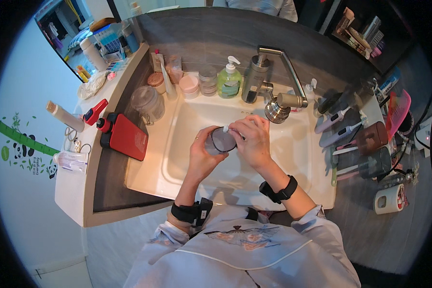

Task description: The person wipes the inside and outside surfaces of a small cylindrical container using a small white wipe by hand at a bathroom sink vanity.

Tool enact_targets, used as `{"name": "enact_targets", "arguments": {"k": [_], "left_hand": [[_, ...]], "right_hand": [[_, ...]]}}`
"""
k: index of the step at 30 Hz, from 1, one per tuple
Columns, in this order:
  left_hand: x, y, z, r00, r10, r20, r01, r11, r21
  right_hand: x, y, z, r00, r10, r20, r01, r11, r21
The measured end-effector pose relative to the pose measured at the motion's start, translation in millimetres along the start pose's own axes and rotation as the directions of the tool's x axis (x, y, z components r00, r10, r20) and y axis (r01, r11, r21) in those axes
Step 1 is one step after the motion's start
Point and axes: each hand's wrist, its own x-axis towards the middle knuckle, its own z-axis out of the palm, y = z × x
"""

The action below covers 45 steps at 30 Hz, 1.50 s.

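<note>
My left hand (pixel 206 153) is wrapped around a translucent grey cup (pixel 224 140) above the white sink basin (pixel 284 158). At the cup's far rim, my right hand (pixel 251 138) pinches a small white item (pixel 225 129) whose kind I cannot tell. The cup's dark rim faces up towards me. Beyond the hands stands a metal faucet (pixel 277 109) with a jointed arm, its head just past my right fingers. A pump bottle of green liquid soap (pixel 229 82) stands on the sink's back ledge.
Left of the basin are a lidded clear jar (pixel 148 104) and a red flat bottle (pixel 126 136). Pink-lidded jars (pixel 189 86) line the back ledge. Electric toothbrushes (pixel 333 120), wall-side cups (pixel 372 138) and a pink comb (pixel 399 111) crowd the right side.
</note>
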Motion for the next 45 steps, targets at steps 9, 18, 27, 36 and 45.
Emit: {"name": "enact_targets", "arguments": {"k": [9,18,27,36,45], "left_hand": [[1,-6,4,0.998,-0.002,0.068,0.002,1.000,0.005],[3,-11,1,0.999,-0.040,0.032,0.042,0.997,-0.058],[4,-10,-7,0.986,-0.146,0.076,0.160,0.964,-0.214],[7,-16,-11,0.980,-0.177,0.086,0.190,0.966,-0.173],[5,-13,-5,0.989,-0.135,0.062,0.141,0.984,-0.108]], "right_hand": [[-3,-32,8,0.998,-0.053,-0.039,0.056,0.994,0.090],[-6,-27,-3,0.998,-0.063,0.013,0.062,0.997,0.047],[-10,-19,-6,0.997,0.073,0.027,-0.077,0.966,0.248],[-21,7,-9,0.980,0.135,0.147,-0.127,0.990,-0.066],[-9,-29,-2,0.985,0.065,0.158,-0.111,0.945,0.306]]}}
